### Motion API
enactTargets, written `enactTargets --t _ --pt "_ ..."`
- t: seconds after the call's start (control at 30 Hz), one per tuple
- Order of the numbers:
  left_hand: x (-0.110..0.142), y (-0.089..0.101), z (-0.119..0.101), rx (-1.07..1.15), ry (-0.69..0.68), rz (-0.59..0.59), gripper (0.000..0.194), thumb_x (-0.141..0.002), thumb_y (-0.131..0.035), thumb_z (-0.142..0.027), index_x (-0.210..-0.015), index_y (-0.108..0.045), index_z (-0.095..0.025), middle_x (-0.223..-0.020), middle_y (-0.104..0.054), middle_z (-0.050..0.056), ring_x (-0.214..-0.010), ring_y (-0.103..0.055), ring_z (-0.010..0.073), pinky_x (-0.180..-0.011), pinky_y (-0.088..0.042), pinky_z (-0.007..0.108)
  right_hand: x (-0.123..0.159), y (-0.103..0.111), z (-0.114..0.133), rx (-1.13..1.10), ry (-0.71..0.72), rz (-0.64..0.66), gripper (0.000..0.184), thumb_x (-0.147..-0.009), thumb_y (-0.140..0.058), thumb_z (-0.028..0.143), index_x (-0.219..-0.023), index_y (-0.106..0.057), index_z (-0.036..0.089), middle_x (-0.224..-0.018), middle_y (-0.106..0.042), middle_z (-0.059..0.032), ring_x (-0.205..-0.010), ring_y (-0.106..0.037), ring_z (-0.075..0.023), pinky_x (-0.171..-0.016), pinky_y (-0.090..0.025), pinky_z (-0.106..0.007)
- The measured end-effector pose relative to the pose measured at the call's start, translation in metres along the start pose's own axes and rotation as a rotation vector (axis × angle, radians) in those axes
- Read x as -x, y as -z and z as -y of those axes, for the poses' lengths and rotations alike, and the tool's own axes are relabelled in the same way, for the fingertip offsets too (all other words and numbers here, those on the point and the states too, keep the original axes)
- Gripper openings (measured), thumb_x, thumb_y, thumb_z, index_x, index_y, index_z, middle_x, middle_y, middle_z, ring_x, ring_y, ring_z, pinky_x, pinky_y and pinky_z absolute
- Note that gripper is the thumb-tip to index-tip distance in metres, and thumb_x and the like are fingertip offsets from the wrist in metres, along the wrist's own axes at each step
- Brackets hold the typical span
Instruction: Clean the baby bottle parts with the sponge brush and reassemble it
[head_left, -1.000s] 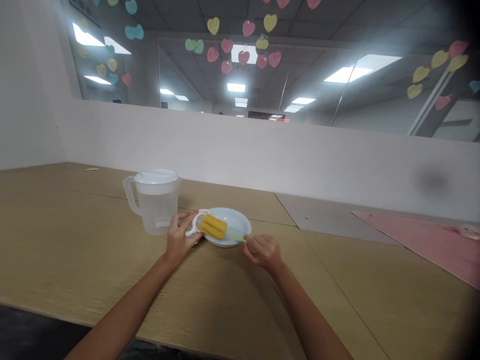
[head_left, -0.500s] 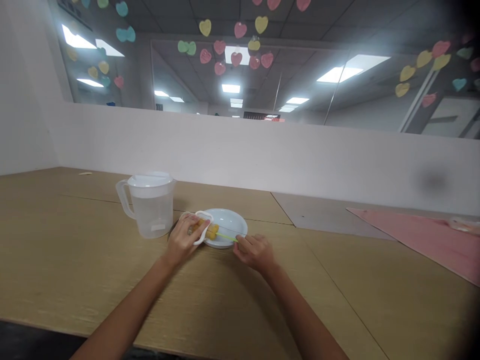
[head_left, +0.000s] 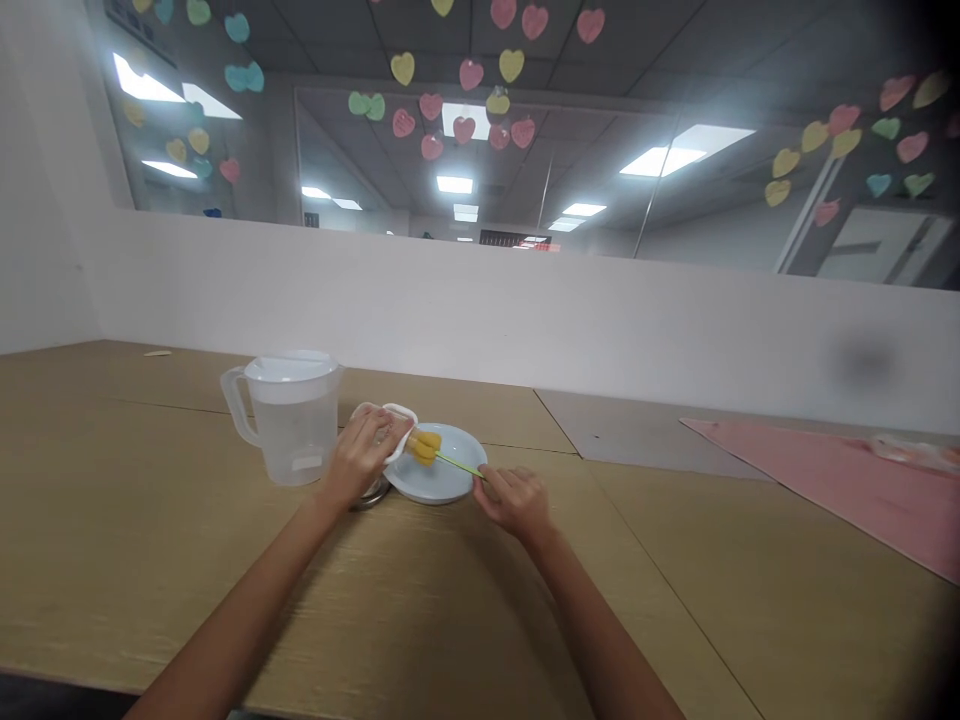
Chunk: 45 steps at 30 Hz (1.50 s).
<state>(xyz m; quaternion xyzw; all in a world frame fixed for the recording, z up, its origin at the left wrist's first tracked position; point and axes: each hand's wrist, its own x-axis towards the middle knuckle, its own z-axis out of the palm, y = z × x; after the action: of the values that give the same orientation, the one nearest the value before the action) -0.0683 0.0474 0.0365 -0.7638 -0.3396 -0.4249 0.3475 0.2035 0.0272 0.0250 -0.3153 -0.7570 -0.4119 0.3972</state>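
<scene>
Gripping a white plastic loop (head_left: 384,412) around a yellow sponge brush (head_left: 424,447), the left hand (head_left: 364,456) is clamped above a white plate (head_left: 435,485). The right hand (head_left: 514,503) pinches the green stem (head_left: 457,464) between closed fingertips. A clear pitcher (head_left: 289,425) stands just beside, on the counter (head_left: 450,600).

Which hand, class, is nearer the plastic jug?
The left hand: it grips the white loop by the yellow sponge, beside the plastic jug, while the right hand pinches the green stem by the plate.
</scene>
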Motion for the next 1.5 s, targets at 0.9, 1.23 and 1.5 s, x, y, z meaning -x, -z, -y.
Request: enactTargets --t 0.9,1.23,1.5 --pt "0.027 0.002 -0.089 0.500 0.316 0.075 0.054 -0.064 -0.071 -0.052 -0.107 -0.060 -0.021 -0.091 -0.068 0.006 -0.092 -0.059 0.0236 -0.099 -0.035 0.047 0.033 -0.026 -0.025 0.049 -0.592 0.924 0.027 -0.089 -0.044 0.022 -0.080 -0.067 0.013 -0.086 -0.067 -0.0112 -0.080 -0.064 -0.0188 -0.062 -0.037 -0.026" --pt "0.032 -0.005 -0.089 0.556 0.403 0.193 0.056 -0.064 -0.070 -0.055 -0.109 -0.061 -0.023 -0.097 -0.068 0.008 -0.097 -0.058 0.0254 -0.101 -0.031 0.049 0.030 -0.027 -0.021 0.025 -0.580 0.940 0.025 -0.088 -0.045 0.023 -0.080 -0.067 0.012 -0.085 -0.068 -0.0122 -0.079 -0.064 -0.0199 -0.062 -0.038 -0.027" --pt "0.032 -0.004 -0.089 0.608 0.425 0.206 0.053 -0.067 -0.068 -0.054 -0.108 -0.060 -0.023 -0.099 -0.067 0.007 -0.097 -0.057 0.0255 -0.098 -0.033 0.047 0.028 -0.025 -0.010 -0.112 -0.693 0.495 0.026 -0.089 -0.040 0.023 -0.088 -0.065 0.016 -0.083 -0.069 -0.0068 -0.074 -0.064 -0.0168 -0.061 -0.040 -0.024"
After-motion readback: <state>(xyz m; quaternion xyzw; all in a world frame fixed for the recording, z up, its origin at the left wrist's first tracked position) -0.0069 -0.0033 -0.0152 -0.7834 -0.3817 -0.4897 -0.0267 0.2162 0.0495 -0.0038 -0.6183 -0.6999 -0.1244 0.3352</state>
